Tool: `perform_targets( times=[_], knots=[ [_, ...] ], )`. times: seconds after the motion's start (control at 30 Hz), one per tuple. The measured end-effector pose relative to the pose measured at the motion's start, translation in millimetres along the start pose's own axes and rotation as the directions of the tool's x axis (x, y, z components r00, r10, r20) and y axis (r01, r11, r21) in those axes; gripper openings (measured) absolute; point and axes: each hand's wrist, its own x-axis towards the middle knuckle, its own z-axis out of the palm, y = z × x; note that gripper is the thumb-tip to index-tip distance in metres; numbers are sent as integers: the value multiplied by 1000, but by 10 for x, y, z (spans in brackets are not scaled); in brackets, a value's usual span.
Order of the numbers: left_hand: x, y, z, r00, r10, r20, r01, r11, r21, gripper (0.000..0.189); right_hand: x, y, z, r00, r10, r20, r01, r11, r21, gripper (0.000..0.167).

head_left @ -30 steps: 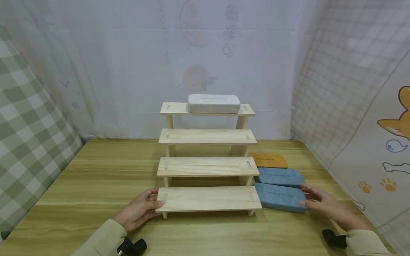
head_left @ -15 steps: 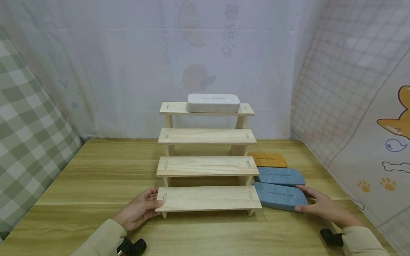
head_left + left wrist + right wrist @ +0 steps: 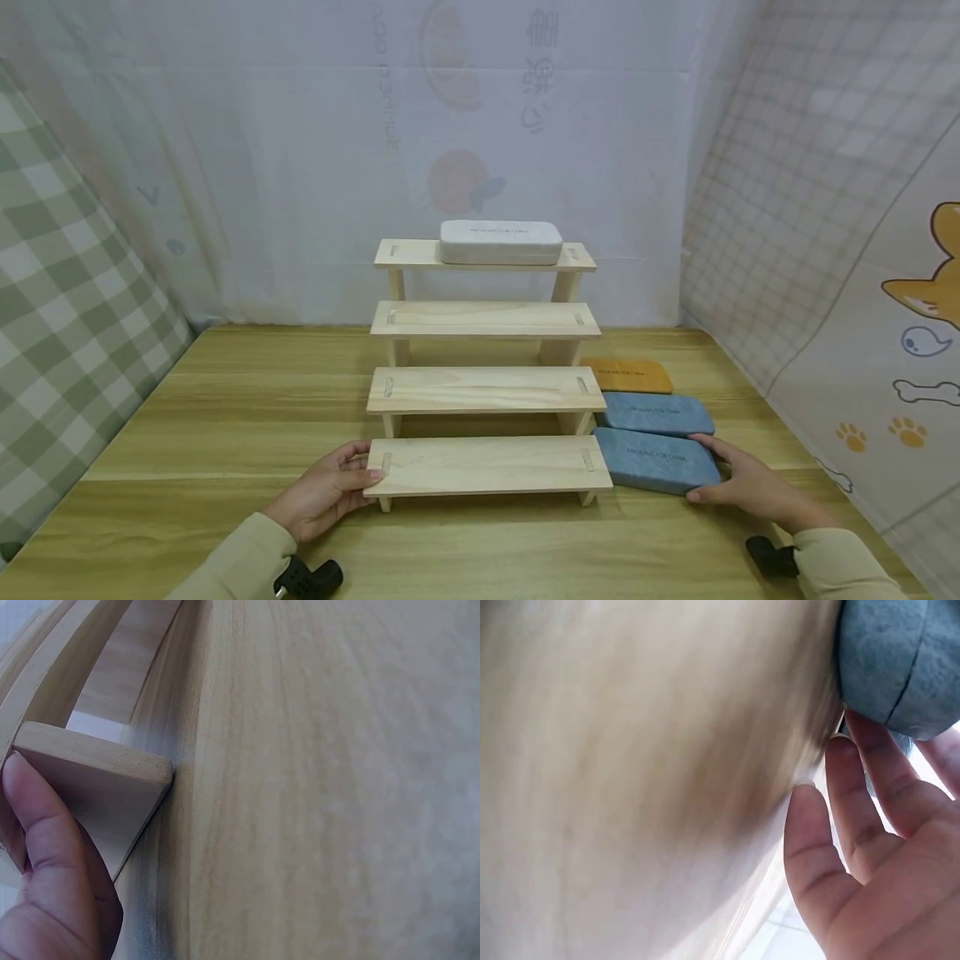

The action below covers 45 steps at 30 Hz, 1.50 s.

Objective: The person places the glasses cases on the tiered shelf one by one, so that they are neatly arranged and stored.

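Observation:
A stepped wooden display stand (image 3: 487, 390) with several flat shelves occupies the middle of the table. My left hand (image 3: 330, 493) pinches the left end of its lowest shelf, thumb on top; in the left wrist view, a finger lies against the wood by a leg. To the stand's right, a blue glasses case (image 3: 656, 460) lies flat on the table. My right hand (image 3: 750, 487) holds its right end, thumb at the front edge and fingers at the back edge. The right wrist view shows the rounded end of the blue case (image 3: 900, 667) against the fingers.
A second blue case (image 3: 656, 412) lies right behind the held one, and an orange case (image 3: 628, 375) behind that. On the top shelf sits a white case (image 3: 501, 243). Curtains (image 3: 300, 167) close off the back and sides of the wooden table (image 3: 225, 400).
My right hand has shifted a little to the left, further over the end of the front blue case. My left hand and the stand have stayed where they were.

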Motion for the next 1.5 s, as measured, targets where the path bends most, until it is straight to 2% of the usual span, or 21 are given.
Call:
perform_targets(
  times=[0.2, 0.4, 0.67, 1.0, 1.23, 1.5],
  knots=[
    [-3, 4, 14, 1000, 1, -9, -1, 1000, 11, 70, 6, 1, -12, 999, 34, -9, -34, 999, -20, 89],
    [-8, 10, 12, 1000, 2, -8, -2, 1000, 13, 70, -13, -24, -10, 998, 51, -24, -50, 998, 34, 89],
    [-9, 9, 7, 1000, 2, -5, -2, 1000, 12, 71, -49, -75, -41, 995, 99, -3, -98, 993, 68, 90],
    [-4, 2, -6, 1000, 4, -4, -3, 1000, 11, 72, -116, 10, -97, 993, 108, -44, -105, 993, 54, 88],
    [-9, 4, -8, 1000, 10, -3, -10, 1000, 7, 72, -201, 61, -174, 989, 144, -24, -143, 988, 58, 91],
    [-14, 11, -10, 1000, 10, 19, -10, 1000, -1, 72, -235, 70, -266, 987, 157, -14, -154, 979, 131, 91]
  ],
)
